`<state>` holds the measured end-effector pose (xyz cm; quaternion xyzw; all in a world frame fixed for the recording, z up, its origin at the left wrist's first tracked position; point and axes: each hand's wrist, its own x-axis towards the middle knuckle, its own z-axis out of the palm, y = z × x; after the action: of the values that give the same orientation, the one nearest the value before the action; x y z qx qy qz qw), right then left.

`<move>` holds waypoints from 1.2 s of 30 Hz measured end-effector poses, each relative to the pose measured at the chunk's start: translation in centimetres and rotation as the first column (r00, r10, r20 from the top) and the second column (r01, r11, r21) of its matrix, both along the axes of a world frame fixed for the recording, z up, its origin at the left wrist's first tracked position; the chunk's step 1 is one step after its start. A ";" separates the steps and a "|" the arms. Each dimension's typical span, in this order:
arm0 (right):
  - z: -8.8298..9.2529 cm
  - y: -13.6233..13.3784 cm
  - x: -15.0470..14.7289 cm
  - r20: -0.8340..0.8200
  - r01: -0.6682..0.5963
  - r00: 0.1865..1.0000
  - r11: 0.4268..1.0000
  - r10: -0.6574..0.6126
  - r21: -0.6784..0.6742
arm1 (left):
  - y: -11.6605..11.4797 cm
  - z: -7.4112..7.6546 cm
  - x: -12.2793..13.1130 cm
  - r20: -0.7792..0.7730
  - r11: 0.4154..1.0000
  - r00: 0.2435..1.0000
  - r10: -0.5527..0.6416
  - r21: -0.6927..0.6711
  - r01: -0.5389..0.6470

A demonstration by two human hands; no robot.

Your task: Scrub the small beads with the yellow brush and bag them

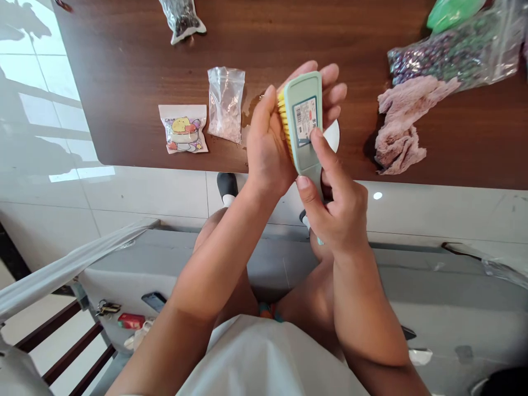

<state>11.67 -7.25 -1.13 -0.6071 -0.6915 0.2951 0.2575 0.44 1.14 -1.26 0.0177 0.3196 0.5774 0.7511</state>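
A pale green scrub brush with yellow bristles is held above the table's near edge, its labelled back turned up. My right hand is closed round its handle, with the index finger lying along the back of the head. My left hand is held palm up beside and behind the brush head, fingers stretched out. The bristles face its palm; whether they press on the skin I cannot tell. Behind the hands a white round object shows only in part.
On the brown table lie a cartoon-printed packet, a zip bag of pinkish bits and a dark-filled bag. At right are a crumpled pink cloth, a bag of coloured beads and a green bag. A phone rests on the grey seat.
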 end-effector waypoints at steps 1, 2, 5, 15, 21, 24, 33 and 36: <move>0.1 0.0 0.0 0.006 -0.006 1.000 1.000 0.006 0.000 | 0.2 0.0 -0.2 -0.039 1.000 0.999 0.008 -0.002 -0.008; 0.1 0.0 0.0 0.010 -0.014 1.000 1.000 0.014 0.005 | 0.3 0.0 -0.3 -0.078 1.000 0.997 0.013 -0.004 -0.013; 0.3 0.0 0.0 0.041 -0.037 0.998 0.999 0.036 0.030 | 0.5 0.0 -0.7 -0.092 1.000 0.996 0.012 0.023 -0.010; -0.2 0.3 0.6 0.120 -0.010 0.993 1.000 0.007 0.021 | 0.0 0.4 -0.5 -0.007 0.990 0.991 -0.131 0.053 0.131; 0.2 0.4 0.5 0.150 -0.038 0.988 0.998 0.044 -0.040 | 0.2 -0.4 -1.0 -0.105 0.966 0.988 -0.114 -0.243 0.085; 0.4 0.5 0.5 0.160 -0.036 0.986 0.999 0.041 -0.035 | -0.1 -0.7 -1.0 -0.119 0.782 0.983 -0.142 -0.622 0.037; 0.3 0.3 0.4 0.097 -0.045 0.994 0.999 0.047 -0.026 | 0.1 0.7 -0.7 -0.160 0.934 0.982 -0.101 -0.355 0.039; 0.4 0.4 0.3 0.087 -0.011 0.996 1.000 0.009 0.023 | -0.3 0.5 -0.6 -0.058 0.992 0.991 -0.124 0.018 0.125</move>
<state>11.95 -6.89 -0.75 -0.6126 -0.7086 0.2615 0.2329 -0.21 0.88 -0.71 0.0620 0.3331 0.5321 0.7760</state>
